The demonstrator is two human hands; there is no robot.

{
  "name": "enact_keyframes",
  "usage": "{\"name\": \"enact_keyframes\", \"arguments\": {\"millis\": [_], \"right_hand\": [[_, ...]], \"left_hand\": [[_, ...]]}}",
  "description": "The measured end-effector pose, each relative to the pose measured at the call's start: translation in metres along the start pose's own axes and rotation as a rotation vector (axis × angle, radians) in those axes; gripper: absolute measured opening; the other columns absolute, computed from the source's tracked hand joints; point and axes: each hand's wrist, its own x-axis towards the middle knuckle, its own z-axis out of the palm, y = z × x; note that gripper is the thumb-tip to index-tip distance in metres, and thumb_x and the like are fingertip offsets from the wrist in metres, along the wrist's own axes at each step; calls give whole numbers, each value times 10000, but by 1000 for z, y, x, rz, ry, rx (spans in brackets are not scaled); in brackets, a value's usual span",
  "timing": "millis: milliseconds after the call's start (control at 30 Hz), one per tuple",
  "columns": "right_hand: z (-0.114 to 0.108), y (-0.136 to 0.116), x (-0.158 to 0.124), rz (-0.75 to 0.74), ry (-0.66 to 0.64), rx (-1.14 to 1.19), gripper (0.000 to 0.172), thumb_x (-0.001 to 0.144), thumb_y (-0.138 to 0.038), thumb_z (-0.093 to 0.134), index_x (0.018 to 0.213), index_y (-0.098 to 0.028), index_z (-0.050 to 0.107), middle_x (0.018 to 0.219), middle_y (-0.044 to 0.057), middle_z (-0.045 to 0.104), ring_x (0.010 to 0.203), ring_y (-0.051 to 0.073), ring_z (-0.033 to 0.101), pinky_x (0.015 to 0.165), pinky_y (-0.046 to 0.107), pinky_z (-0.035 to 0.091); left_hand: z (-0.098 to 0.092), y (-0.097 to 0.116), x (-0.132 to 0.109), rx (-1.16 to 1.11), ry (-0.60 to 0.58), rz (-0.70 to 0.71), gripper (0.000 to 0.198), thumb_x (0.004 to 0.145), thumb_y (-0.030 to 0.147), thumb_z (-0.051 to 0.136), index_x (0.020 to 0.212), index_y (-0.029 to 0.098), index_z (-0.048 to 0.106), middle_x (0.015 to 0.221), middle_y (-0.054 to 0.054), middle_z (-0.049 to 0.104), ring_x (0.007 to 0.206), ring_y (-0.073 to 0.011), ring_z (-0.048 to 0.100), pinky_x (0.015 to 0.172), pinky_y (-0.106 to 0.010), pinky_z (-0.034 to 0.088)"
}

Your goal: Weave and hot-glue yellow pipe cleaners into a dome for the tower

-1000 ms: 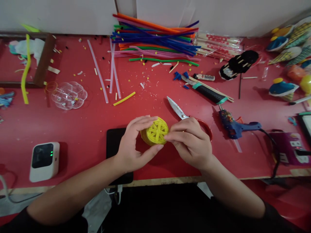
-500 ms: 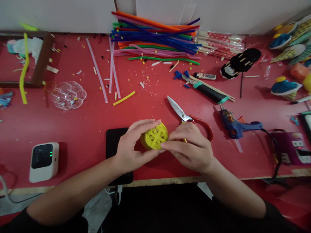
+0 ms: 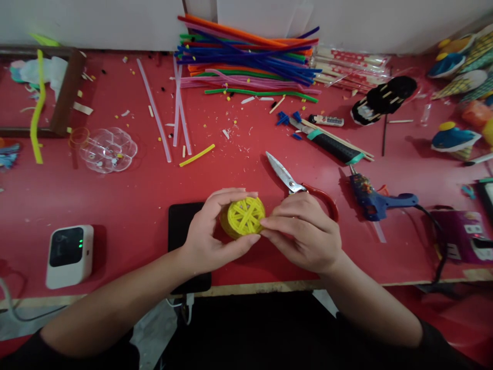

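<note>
Between my hands, just above the table's near side, is a yellow round piece [image 3: 246, 216] wrapped in fuzzy yellow strands, which cross like spokes on its top face. My left hand [image 3: 213, 231] curls around its left side, fingers over the far edge and thumb along the near edge. At the right edge my right hand [image 3: 302, 231] pinches with thumb and forefinger; what is between those fingertips is too small to make out. Directly behind the right hand lie scissors [image 3: 287, 174] with red handles, partly covered by it. A black phone-like slab [image 3: 185, 226] lies partly under my left hand.
Colourful pipe cleaners [image 3: 250, 56] are heaped at the back. A blue glue gun [image 3: 372, 198] and a utility knife [image 3: 335, 146] lie to the right. Leftward are a clear flower-shaped tray [image 3: 108, 149], a white device [image 3: 70, 256] and a brown frame [image 3: 67, 92]. Scraps litter the red table [image 3: 134, 205].
The yellow round piece has turned slightly in my left hand. My right fingertips have shifted a little up and to the right along its edge.
</note>
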Motion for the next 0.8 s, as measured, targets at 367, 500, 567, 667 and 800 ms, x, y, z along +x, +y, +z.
{"name": "enact_keyframes", "arguments": {"millis": [367, 500, 567, 667, 800], "right_hand": [[0, 0, 1, 0, 1, -12, 118, 922, -133, 695, 1019, -200, 687, 880, 23, 711, 774, 151, 651, 735, 355, 580], [0, 0, 0, 4, 1, -9, 112, 918, -135, 698, 1012, -196, 692, 885, 26, 715, 779, 152, 648, 731, 357, 578], [0, 0, 0, -2, 1, 0, 120, 908, -119, 703, 1010, -181, 694, 883, 32, 711, 780, 151, 642, 735, 353, 576], [0, 0, -1, -2, 0, 5, 151, 897, -112, 707, 1026, -190, 699, 887, 26, 714, 782, 156, 645, 737, 359, 575], [0, 0, -1, 3, 1, 3, 173, 895, -117, 707, 1041, -210, 702, 896, 19, 719, 784, 161, 651, 731, 364, 574]], "left_hand": [[-3, -3, -3, 99, 6, 21, 627, 792, 252, 832, 1371, 252, 592, 1333, -128, 716, 1307, -287, 623, 1133, -512, 515], [-2, -4, -2, 95, 11, 14, 631, 787, 263, 835, 1370, 253, 593, 1330, -130, 718, 1299, -296, 632, 1131, -526, 516], [-1, -4, -2, 93, 13, 17, 633, 781, 262, 840, 1365, 254, 596, 1327, -127, 719, 1296, -296, 634, 1126, -525, 519], [-1, -3, -2, 90, 13, 12, 615, 779, 256, 840, 1348, 250, 607, 1316, -127, 725, 1290, -295, 641, 1123, -524, 522], [-2, -3, -1, 82, 19, 10, 595, 780, 265, 843, 1331, 244, 618, 1304, -132, 730, 1286, -295, 645, 1122, -520, 527]]}}
